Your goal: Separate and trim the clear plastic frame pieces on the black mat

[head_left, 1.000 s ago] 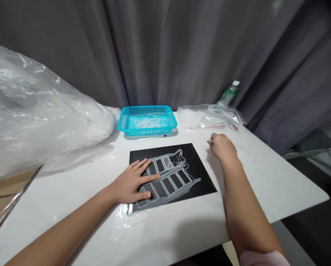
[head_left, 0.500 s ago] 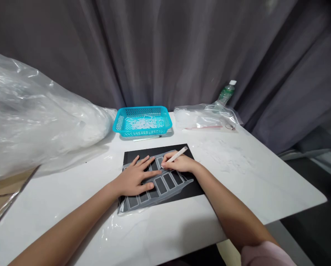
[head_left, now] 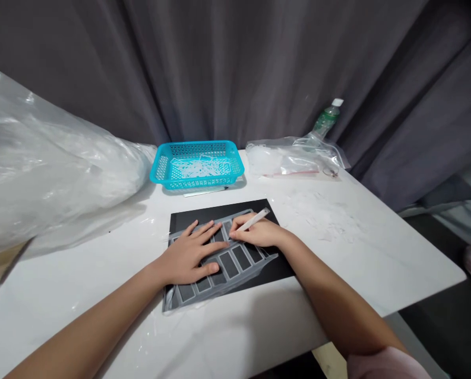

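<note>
A translucent plastic sheet with rectangular frames [head_left: 235, 279] lies on a black mat [head_left: 188, 220] on the white table. My left hand [head_left: 191, 255] rests flat across the sheet's left half, fingers spread, pressing on it. In my right hand [head_left: 259, 230] is a slim white pen-shaped tool [head_left: 254, 218], gripped like a pencil. Its lower end meets the sheet near one of the upper frames, just beyond my left index fingertip. My fingers cover the exact tip, so I cannot tell what kind of tool it is.
Behind the mat stands a blue basket [head_left: 198, 185] holding thin clear pieces. A large plastic bag [head_left: 61, 173] bulges at the left. Clear bags [head_left: 286, 160] and a green bottle [head_left: 326, 122] sit at the back right, with translucent scraps [head_left: 330, 216] scattered nearer.
The camera view has shifted slightly. Both hands keep nearly the same places on the sheet, and the white tool is still in my right hand with hardly any visible movement.
</note>
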